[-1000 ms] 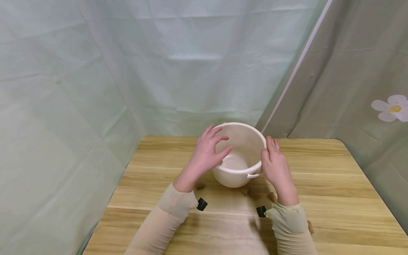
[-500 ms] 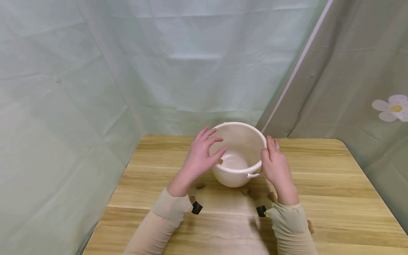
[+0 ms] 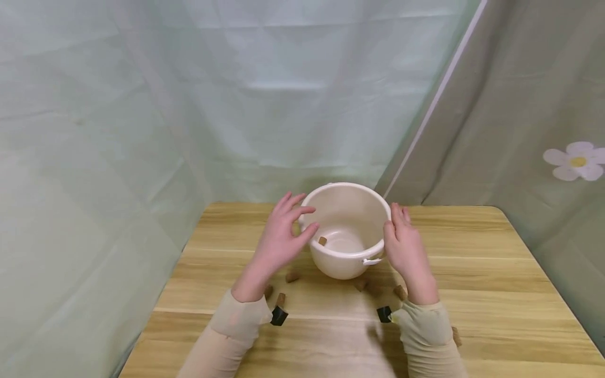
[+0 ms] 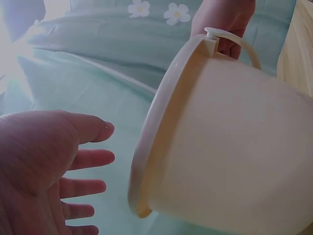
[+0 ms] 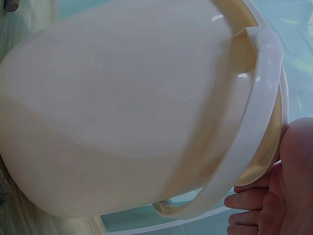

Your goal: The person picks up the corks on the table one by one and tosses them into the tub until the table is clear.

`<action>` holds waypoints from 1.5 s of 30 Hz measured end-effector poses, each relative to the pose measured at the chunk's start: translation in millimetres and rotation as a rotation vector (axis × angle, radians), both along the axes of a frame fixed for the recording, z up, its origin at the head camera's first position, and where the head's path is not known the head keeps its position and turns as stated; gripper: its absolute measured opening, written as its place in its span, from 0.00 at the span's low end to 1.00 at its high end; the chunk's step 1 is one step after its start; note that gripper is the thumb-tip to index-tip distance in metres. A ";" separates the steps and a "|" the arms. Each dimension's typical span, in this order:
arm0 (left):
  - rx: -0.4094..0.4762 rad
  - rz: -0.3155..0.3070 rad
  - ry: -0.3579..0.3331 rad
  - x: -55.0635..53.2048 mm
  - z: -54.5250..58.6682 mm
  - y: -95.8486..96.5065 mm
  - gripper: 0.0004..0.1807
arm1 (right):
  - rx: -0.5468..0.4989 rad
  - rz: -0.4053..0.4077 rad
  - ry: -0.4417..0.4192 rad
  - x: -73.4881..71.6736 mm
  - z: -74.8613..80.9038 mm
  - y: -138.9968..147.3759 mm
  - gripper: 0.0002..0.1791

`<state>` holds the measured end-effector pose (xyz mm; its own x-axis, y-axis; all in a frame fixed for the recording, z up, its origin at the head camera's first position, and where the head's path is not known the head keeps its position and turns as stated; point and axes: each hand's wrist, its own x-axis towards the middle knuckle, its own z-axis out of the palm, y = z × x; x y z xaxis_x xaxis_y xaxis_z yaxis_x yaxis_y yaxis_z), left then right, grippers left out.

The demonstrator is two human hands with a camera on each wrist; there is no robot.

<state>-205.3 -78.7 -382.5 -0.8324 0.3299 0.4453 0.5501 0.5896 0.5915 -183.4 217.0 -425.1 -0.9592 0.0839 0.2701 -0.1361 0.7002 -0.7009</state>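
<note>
A cream bucket (image 3: 344, 265) stands at the table's far middle, its mouth toward me. Inside, near the left front wall, lies a brown cork (image 3: 322, 241). My left hand (image 3: 279, 236) hovers just left of the rim, fingers spread and apart from the bucket; the left wrist view shows the same hand (image 4: 39, 171) with nothing in it. On the opposite side my right hand (image 3: 407, 247) holds the rim, thumb on the edge and fingers along the outer wall. The bucket's handle (image 5: 244, 127) hangs beside that right hand (image 5: 298, 181).
Several corks lie on the wooden table (image 3: 496, 310), among them one cork (image 3: 293, 276) left of the bucket and another (image 3: 456, 336) by the right sleeve. Black wrist pieces (image 3: 279, 316) jut from the cuffs. Pale cloth (image 3: 283, 105) hangs behind the table.
My left hand has drawn back leftward from over the bucket's mouth, uncovering the cork inside and corks near the left cuff. The right hand keeps its place on the rim.
</note>
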 end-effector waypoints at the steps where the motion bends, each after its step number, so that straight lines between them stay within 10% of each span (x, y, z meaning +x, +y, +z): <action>1: 0.001 0.001 -0.002 1.0 -0.4 -1.9 0.20 | -0.003 0.000 0.000 0.4 -0.1 -0.1 0.34; 17: 0.001 0.048 -0.002 17.1 -13.9 -35.2 0.19 | 0.002 0.002 -0.003 2.4 3.1 -1.2 0.34; 45: -0.187 0.133 -0.066 43.7 -89.3 -106.8 0.17 | 0.010 -0.005 -0.032 3.4 1.7 0.8 0.34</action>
